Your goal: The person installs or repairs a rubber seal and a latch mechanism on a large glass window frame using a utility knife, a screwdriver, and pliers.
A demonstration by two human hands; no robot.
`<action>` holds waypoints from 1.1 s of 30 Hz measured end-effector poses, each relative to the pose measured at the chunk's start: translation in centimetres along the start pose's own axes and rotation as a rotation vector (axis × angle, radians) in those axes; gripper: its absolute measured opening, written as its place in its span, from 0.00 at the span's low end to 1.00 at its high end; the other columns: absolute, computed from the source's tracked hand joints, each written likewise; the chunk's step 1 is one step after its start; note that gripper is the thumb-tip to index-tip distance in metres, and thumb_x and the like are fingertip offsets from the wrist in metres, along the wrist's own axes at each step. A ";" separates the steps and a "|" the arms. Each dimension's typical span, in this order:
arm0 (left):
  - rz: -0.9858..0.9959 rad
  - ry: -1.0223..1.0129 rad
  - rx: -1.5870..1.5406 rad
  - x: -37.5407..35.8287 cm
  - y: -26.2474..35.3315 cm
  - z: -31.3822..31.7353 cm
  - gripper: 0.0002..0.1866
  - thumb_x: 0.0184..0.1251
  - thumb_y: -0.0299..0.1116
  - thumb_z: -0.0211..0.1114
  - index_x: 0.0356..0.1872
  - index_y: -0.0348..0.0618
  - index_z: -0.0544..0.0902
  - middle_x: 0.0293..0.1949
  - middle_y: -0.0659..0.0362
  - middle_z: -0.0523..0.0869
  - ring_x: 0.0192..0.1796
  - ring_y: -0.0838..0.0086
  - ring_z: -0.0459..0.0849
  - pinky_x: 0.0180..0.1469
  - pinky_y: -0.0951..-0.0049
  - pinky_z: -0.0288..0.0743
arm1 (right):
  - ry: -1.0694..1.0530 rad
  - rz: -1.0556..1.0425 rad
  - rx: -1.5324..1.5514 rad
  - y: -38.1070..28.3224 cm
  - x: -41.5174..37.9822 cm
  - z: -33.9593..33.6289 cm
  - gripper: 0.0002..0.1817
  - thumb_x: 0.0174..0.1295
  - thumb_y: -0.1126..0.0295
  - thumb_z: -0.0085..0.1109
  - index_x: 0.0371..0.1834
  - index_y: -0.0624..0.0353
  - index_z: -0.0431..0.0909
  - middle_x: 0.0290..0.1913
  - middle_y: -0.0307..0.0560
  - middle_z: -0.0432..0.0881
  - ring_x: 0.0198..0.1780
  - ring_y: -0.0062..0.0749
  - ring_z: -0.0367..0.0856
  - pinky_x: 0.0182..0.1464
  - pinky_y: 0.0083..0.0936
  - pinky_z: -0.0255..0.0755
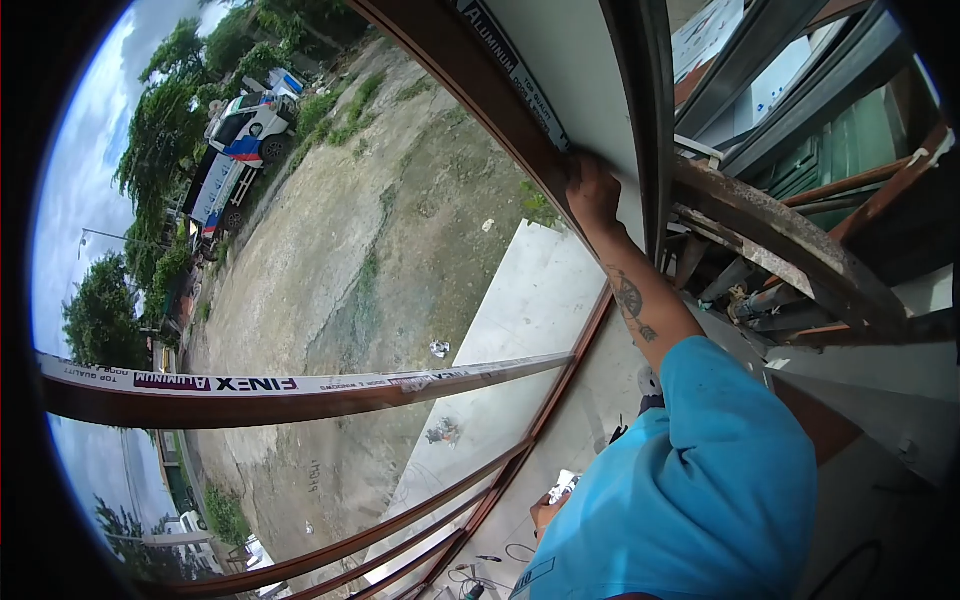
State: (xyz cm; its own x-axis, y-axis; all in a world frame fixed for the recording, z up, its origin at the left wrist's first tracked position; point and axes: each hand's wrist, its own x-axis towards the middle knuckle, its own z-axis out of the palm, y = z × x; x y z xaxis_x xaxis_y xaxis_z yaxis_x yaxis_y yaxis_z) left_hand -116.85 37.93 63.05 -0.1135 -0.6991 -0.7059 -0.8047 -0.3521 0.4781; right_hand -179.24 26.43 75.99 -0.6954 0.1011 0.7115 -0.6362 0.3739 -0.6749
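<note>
My right hand (pixel 594 188) reaches up along a brown aluminium frame (pixel 520 125). Its fingers are closed at the lower end of a printed protective tape strip (pixel 512 72), beyond which the brown metal is bare. The exact pinch is partly hidden by the hand. Low beside my blue shirt, my left hand (pixel 544 514) is partly in view, closed on crumpled white tape (pixel 563 487). A brown crossbar (pixel 300 402) at the left still carries printed FINEX tape.
Several brown bars (pixel 400 525) cross the lower left. Metal profiles (pixel 790 90) and a worn curved beam (pixel 800 240) crowd the right. Crumpled scraps (pixel 440 349) lie on the concrete ground. Cords and a tool (pixel 474 590) lie at the bottom. A truck (pixel 240 150) stands far off.
</note>
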 end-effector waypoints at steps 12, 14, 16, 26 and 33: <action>-0.040 0.040 -0.015 -2.1 -1.1 -0.8 0.23 0.44 0.35 0.78 0.42 0.32 0.85 0.35 0.52 0.89 0.35 0.73 0.86 0.39 0.73 0.78 | 0.409 0.297 -0.035 -3.2 -0.6 3.3 0.06 0.58 0.75 0.53 0.38 0.56 0.76 0.35 0.50 0.80 0.37 0.51 0.79 0.38 0.44 0.75; -0.066 0.054 -0.030 -2.7 -1.7 -0.9 0.23 0.44 0.35 0.78 0.42 0.32 0.86 0.35 0.52 0.89 0.35 0.73 0.86 0.39 0.73 0.78 | 0.388 0.284 -0.031 -3.1 -0.6 3.1 0.06 0.57 0.76 0.54 0.38 0.56 0.76 0.35 0.50 0.80 0.38 0.51 0.80 0.39 0.42 0.75; -0.089 0.069 -0.042 -3.3 -2.3 -0.8 0.23 0.44 0.35 0.78 0.42 0.32 0.86 0.35 0.52 0.89 0.35 0.73 0.86 0.39 0.73 0.78 | 0.373 0.283 -0.023 -3.2 -0.7 3.0 0.06 0.58 0.74 0.54 0.38 0.57 0.77 0.35 0.50 0.81 0.37 0.51 0.80 0.38 0.42 0.75; -0.140 0.104 -0.085 -6.1 -5.2 -0.1 0.23 0.44 0.36 0.78 0.42 0.33 0.86 0.35 0.52 0.89 0.35 0.73 0.86 0.39 0.73 0.78 | 0.321 0.466 0.114 -3.7 -0.1 1.9 0.11 0.64 0.67 0.52 0.38 0.62 0.82 0.36 0.55 0.84 0.39 0.53 0.83 0.43 0.40 0.75; -0.124 0.110 -0.073 -6.9 -6.2 0.2 0.23 0.44 0.36 0.78 0.42 0.33 0.86 0.35 0.53 0.89 0.35 0.73 0.86 0.39 0.73 0.78 | 0.098 0.494 0.326 -2.3 -1.0 -0.2 0.11 0.67 0.68 0.50 0.40 0.66 0.78 0.38 0.58 0.82 0.40 0.52 0.81 0.43 0.38 0.73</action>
State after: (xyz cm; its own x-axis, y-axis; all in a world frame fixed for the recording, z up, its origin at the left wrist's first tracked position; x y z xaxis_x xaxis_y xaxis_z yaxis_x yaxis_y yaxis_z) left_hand -111.21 45.03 64.86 0.0519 -0.7100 -0.7023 -0.7635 -0.4815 0.4304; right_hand -176.97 25.67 76.85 -0.9109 0.2809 0.3024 -0.3259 -0.0398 -0.9446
